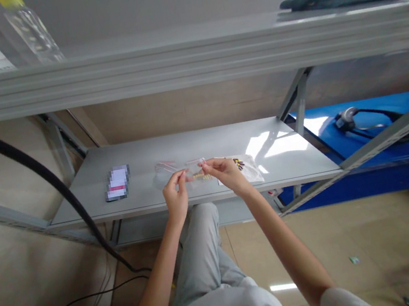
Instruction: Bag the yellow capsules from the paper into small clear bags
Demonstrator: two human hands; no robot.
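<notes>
So both hands are up over the front edge of the lower shelf, working on a small clear plastic bag. The left hand has its grip pinched on the bag's left end, thumb and forefinger pressed together on the film. The right hand is pinching the other end, just beside a second flat bag with some dark bits in it, which lies on the shelf. There's something small and yellowish inside the held bag, too tiny to make out.

My take on doing this bit well: keep both pinches right at the bag's edge so the film stays taut between them, and hold it low over the shelf so anything that slips lands there, not on the floor.

Left of the bag there's a small card on the shelf, well apart from it. A black cable sweeps down past the shelf's left corner.
</notes>
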